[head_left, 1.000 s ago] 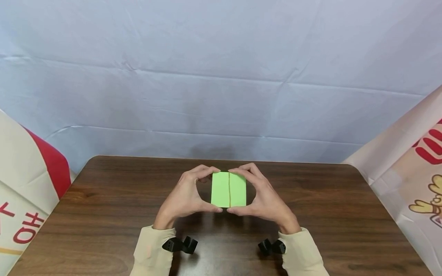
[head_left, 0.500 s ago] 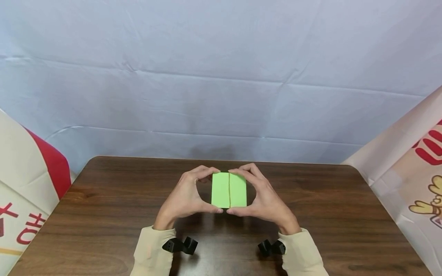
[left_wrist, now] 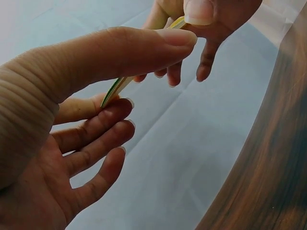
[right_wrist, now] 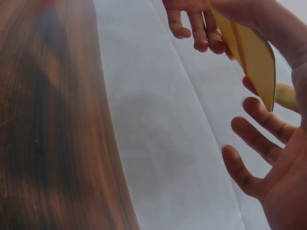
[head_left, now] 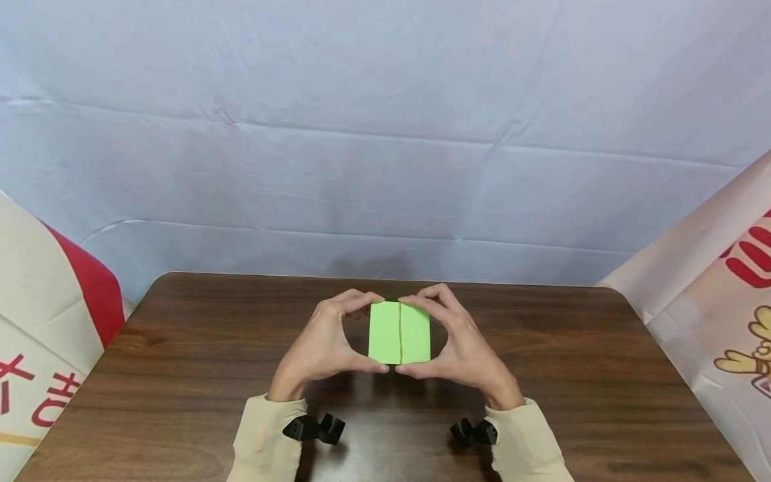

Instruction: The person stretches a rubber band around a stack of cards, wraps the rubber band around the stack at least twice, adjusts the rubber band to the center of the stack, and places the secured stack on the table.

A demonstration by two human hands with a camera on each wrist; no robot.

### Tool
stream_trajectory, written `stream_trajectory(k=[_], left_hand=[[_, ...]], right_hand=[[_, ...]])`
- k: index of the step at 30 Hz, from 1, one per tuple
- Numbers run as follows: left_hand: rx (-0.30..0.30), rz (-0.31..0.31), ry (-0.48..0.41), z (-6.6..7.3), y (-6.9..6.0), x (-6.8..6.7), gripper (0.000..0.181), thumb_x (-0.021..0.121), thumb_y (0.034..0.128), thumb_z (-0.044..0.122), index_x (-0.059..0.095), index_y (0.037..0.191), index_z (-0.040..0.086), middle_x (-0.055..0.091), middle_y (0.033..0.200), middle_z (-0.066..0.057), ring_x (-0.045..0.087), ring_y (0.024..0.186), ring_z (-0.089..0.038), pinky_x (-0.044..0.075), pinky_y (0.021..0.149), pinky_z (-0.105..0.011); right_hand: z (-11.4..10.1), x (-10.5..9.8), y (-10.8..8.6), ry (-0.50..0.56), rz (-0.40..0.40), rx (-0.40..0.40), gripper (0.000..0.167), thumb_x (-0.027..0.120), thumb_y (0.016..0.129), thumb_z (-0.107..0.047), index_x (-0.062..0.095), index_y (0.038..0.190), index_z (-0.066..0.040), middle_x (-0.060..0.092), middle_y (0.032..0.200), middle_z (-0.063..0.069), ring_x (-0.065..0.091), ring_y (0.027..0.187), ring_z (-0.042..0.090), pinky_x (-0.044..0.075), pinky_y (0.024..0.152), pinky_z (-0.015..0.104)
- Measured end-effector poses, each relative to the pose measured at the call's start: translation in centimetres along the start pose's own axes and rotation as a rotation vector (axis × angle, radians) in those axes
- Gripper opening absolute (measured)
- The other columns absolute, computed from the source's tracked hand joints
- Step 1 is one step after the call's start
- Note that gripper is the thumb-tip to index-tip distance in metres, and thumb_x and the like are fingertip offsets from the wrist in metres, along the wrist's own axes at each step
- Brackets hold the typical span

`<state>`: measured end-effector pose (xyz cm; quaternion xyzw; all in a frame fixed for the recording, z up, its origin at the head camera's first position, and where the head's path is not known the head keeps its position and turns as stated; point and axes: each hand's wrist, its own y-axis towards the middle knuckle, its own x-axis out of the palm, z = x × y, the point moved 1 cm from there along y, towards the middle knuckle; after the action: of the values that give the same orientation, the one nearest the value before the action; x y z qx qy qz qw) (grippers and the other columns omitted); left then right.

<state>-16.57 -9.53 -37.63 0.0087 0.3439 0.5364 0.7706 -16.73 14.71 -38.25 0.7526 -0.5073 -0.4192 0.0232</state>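
A thin square stack of paper (head_left: pixel 384 333), bright green on its upper face, is held up between both hands in the head view. A narrow tan band (head_left: pixel 400 333), which looks like a rubber band, runs down its middle from far to near edge. My left hand (head_left: pixel 322 338) pinches the stack's near and far edges, left of the band, between thumb and forefinger. On the other side my right hand (head_left: pixel 460 341) does the same, its fingertips close to the band. The right wrist view shows a yellowish underside (right_wrist: pixel 256 57) crossed by the band.
Below the hands lies a dark brown wooden table (head_left: pixel 199 375). A pale cloth backdrop (head_left: pixel 385 167) hangs behind its far edge. Printed cloths stand at left (head_left: pixel 48 321) and right (head_left: pixel 717 314). Small black devices sit on both cream sleeves (head_left: pixel 268 435).
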Motion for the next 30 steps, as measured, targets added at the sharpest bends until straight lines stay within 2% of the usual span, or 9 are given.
stream_trajectory(k=[7, 17, 22, 26, 30], left_hand=[[0.007, 0.006, -0.009, -0.11, -0.01, 0.1, 0.083, 0.102, 0.0527, 0.022, 0.068, 0.128, 0.012, 0.064, 0.115, 0.008, 0.062, 0.099, -0.022, 0.053, 0.087, -0.048], [0.003, 0.007, 0.015, 0.01, -0.05, -0.2, 0.085, 0.102, 0.0561, 0.022, 0.065, 0.132, 0.015, 0.062, 0.118, 0.008, 0.058, 0.098, -0.016, 0.051, 0.087, -0.038], [-0.007, 0.017, 0.011, -0.13, -0.08, -0.46, 0.086, 0.101, 0.0563, 0.019, 0.064, 0.133, 0.015, 0.061, 0.12, 0.007, 0.058, 0.101, -0.021, 0.051, 0.087, -0.044], [-0.013, 0.026, 0.01, -0.17, -0.09, -0.58, 0.086, 0.101, 0.0555, 0.016, 0.064, 0.133, 0.015, 0.061, 0.12, 0.007, 0.058, 0.103, -0.027, 0.05, 0.087, -0.042], [-0.017, 0.035, 0.035, -0.23, -0.11, -0.58, 0.087, 0.102, 0.0555, 0.018, 0.063, 0.133, 0.015, 0.061, 0.12, 0.006, 0.058, 0.102, -0.025, 0.05, 0.085, -0.041]], right_hand=[[0.04, 0.13, 0.0, -0.004, 0.014, 0.0, 0.087, 0.1, 0.06, -0.033, 0.062, 0.137, -0.021, 0.047, 0.125, -0.002, 0.051, 0.117, 0.017, 0.048, 0.096, 0.048], [-0.08, -0.01, -0.02, -0.016, -0.018, 0.036, 0.092, 0.098, 0.064, -0.031, 0.055, 0.145, -0.021, 0.046, 0.129, -0.005, 0.051, 0.119, 0.017, 0.049, 0.095, 0.054], [0.04, -0.38, -0.09, -0.048, -0.021, 0.052, 0.096, 0.099, 0.064, -0.03, 0.051, 0.147, -0.025, 0.046, 0.13, -0.005, 0.049, 0.123, 0.017, 0.046, 0.1, 0.052], [0.11, -0.57, -0.11, -0.055, -0.017, 0.065, 0.095, 0.099, 0.064, -0.03, 0.051, 0.146, -0.026, 0.047, 0.129, -0.006, 0.048, 0.123, 0.017, 0.045, 0.101, 0.052], [0.21, -0.7, -0.15, -0.067, -0.006, 0.079, 0.094, 0.098, 0.065, -0.029, 0.051, 0.146, -0.024, 0.047, 0.13, -0.005, 0.049, 0.124, 0.019, 0.045, 0.101, 0.053]])
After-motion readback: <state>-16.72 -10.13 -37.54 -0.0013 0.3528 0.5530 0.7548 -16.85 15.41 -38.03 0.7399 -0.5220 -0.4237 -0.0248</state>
